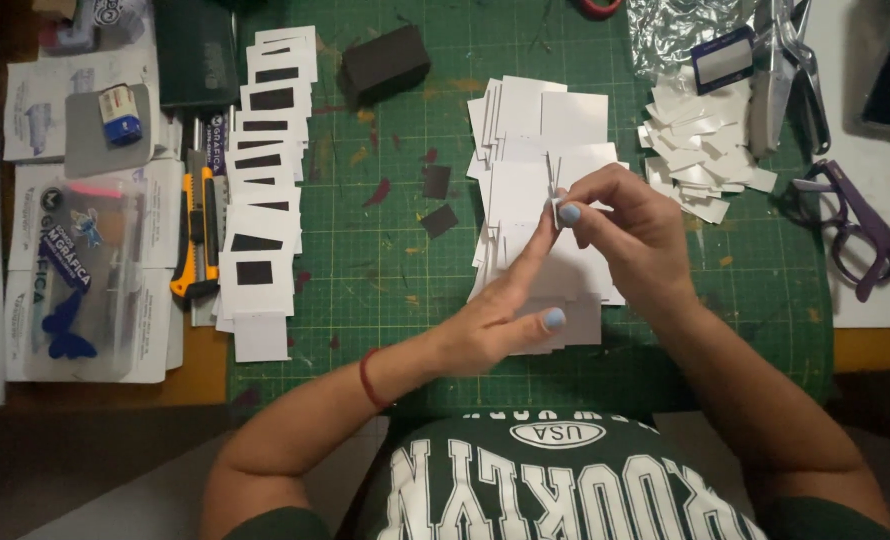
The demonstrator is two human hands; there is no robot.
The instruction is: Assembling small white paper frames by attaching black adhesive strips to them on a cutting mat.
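Fingers [569, 212] of right hand [625, 235] pinch small white paper square [555, 190] above stack of white paper cards [545, 130] on green cutting mat [385, 260]; left hand [500, 320] fingers extended, steadying edge. Step, likely: peeling backing. Needs careful fingertip separation.

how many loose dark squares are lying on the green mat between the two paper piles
2: one dark square beside the white stack's left edge, another dark square just below it, tilted. More may be hidden under the paper.
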